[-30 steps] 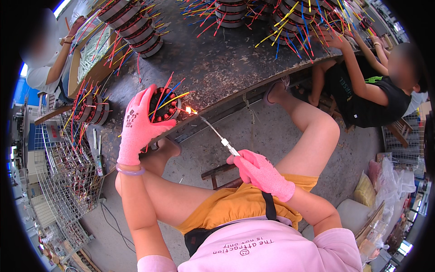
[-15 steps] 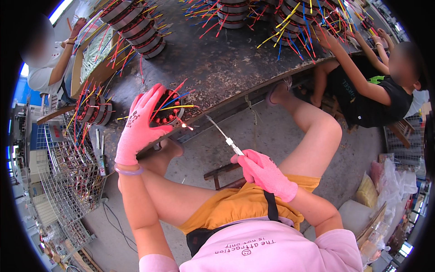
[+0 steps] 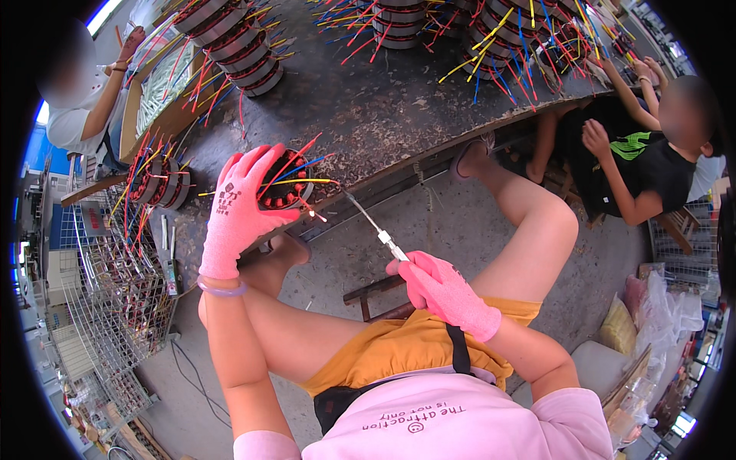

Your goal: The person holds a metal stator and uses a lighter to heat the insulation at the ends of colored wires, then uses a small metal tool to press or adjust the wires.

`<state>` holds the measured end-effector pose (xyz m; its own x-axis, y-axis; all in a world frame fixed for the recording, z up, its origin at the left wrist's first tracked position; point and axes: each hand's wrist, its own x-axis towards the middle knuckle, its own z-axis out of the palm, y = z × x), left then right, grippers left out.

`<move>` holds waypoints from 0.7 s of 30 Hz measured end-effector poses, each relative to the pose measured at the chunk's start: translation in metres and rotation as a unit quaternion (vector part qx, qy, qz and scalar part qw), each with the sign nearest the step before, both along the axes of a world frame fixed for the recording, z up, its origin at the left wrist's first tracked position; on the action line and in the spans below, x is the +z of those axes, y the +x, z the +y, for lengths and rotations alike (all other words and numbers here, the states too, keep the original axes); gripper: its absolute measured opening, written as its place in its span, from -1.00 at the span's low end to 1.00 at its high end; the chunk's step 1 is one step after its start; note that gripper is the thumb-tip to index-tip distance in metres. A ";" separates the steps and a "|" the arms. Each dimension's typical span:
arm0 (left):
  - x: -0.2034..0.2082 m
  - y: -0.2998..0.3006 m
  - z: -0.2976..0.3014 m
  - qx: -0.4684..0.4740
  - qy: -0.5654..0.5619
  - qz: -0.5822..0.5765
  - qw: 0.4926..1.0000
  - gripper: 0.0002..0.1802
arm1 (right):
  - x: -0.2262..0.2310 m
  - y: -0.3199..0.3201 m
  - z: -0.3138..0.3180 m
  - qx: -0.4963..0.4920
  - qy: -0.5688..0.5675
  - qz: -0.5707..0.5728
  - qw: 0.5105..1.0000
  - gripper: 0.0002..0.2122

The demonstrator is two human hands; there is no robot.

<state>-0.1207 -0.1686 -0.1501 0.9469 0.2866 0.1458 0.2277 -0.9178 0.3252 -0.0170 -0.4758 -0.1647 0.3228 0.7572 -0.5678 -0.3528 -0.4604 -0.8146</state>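
My left hand (image 3: pixel 239 208), in a pink glove, is wrapped over a motor stator (image 3: pixel 285 198) lying at the table's near edge. Red, blue and yellow wires stick out of the stator. One short lead (image 3: pixel 316 216) ends in a bright tip over the edge. In my right hand (image 3: pixel 445 290), also pink-gloved, is a slim tool with a thin metal shaft and a white collar (image 3: pixel 386 237); its exact kind is unclear. The shaft's tip is close to the end of the yellow wire with a red tip; whether they touch I cannot tell.
Stacks of wired stators (image 3: pixel 244 57) stand along the dark worktable (image 3: pixel 368 115). Smaller stators (image 3: pixel 159 182) sit at its left corner, near a cardboard box (image 3: pixel 165 96) of white pieces. Wire baskets (image 3: pixel 115 307) stand at left. Two people (image 3: pixel 640 165) (image 3: pixel 88 100) sit nearby.
The tool's tip has shifted slightly up and left, closer to the yellow wire's end. The glow on the short lead looks weaker. The person at right has drawn a hand back from the stators.
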 end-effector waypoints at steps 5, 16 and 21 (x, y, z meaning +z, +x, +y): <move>-0.002 0.000 -0.002 0.009 -0.015 -0.012 1.000 0.02 | 0.002 0.003 -0.001 0.047 0.024 -0.075 0.996 -0.71; 0.003 0.000 -0.004 -0.003 -0.014 -0.012 1.000 0.01 | 0.003 0.002 0.003 -0.005 -0.010 0.013 1.000 -0.67; 0.002 0.001 -0.005 0.005 -0.007 -0.007 1.000 0.03 | 0.001 0.001 0.003 -0.016 -0.013 0.022 1.000 -0.67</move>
<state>-0.1201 -0.1731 -0.1486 0.9422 0.2972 0.1548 0.2315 -0.9113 0.3406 -0.0158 -0.4728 -0.1632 0.3207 0.7323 -0.6007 -0.4021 -0.4689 -0.7864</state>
